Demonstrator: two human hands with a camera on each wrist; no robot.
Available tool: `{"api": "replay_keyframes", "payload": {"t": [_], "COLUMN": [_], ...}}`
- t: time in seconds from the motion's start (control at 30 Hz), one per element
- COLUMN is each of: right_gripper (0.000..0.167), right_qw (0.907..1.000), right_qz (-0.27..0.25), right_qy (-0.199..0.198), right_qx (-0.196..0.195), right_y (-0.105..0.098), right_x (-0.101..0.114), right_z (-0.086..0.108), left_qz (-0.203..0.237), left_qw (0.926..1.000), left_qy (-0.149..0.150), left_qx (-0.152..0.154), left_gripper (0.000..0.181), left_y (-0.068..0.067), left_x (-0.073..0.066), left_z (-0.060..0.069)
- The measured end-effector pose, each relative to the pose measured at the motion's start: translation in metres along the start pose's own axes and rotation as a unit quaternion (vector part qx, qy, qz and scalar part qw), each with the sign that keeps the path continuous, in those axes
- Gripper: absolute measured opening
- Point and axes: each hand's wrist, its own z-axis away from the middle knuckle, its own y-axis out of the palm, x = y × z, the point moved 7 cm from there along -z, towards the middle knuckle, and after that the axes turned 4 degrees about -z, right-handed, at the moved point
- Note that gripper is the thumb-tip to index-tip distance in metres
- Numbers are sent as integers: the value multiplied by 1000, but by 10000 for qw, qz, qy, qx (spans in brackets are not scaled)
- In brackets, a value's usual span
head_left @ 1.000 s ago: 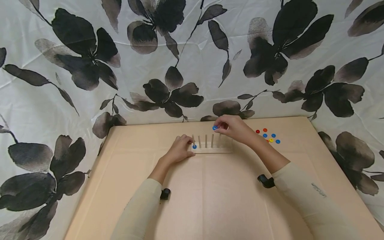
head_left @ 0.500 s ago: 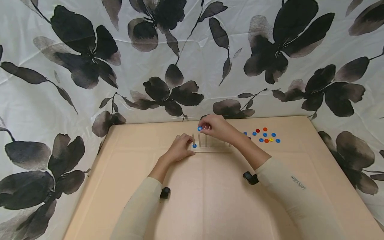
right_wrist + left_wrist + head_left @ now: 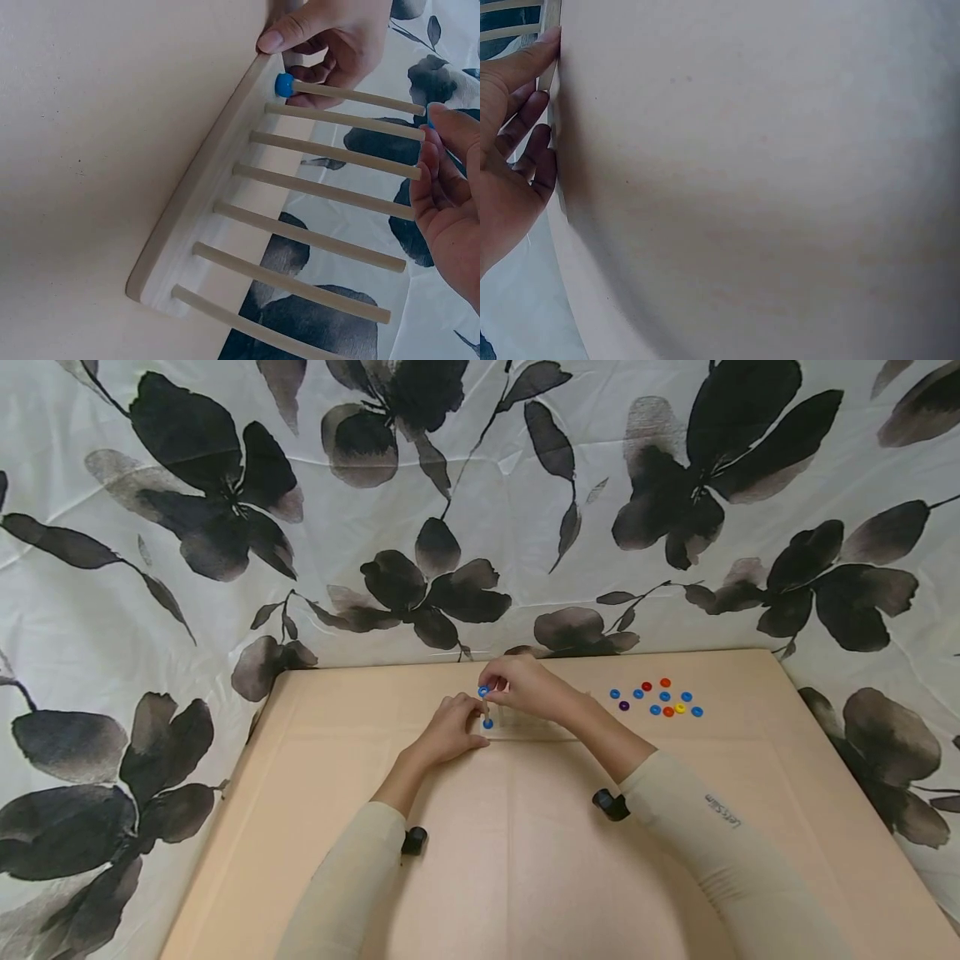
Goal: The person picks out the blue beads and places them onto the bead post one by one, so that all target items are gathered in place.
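Note:
A wooden peg rack [image 3: 208,176] with several upright pegs stands near the table's far edge. My left hand [image 3: 447,731] grips its left end, thumb on the front side and fingers behind, as the left wrist view also shows. Low on the leftmost peg [image 3: 360,97] sits a blue bead [image 3: 283,85], against the base. Between thumb and fingertips my right hand [image 3: 532,687] pinches another blue bead [image 3: 483,691] at the top of that peg; whether the peg has entered its hole I cannot tell. The other pegs carry no beads in the right wrist view.
Right of the rack, several loose beads lie scattered on the table [image 3: 510,860]: blue ones [image 3: 655,710], red and orange ones [image 3: 647,687], a yellow one [image 3: 680,708] and a purple one [image 3: 624,706]. A floral cloth [image 3: 555,527] hangs behind the table.
My right hand has carried the blue bead leftward above the rack, then slightly down to the leftmost peg's top. The left hand keeps its hold on the rack's end.

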Motion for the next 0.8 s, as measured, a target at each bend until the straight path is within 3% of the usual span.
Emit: {"api": "replay_keyframes", "payload": {"t": [0.23,0.8], "right_gripper": [12,10], "right_qw": [9998,9997], "right_qz": [79,82], "right_qy": [101,210], "right_qx": [164,9], "right_y": [8,9], "right_x": [-2,-5], "right_z": [0,0], "left_qz": [43,64], "left_qw": [10000,9999], "left_qy": [-25,-69], "left_qx": [11,63], "left_gripper": [46,48], "left_y": [1,0], "left_x": [1,1], "left_z": [0,0]}}
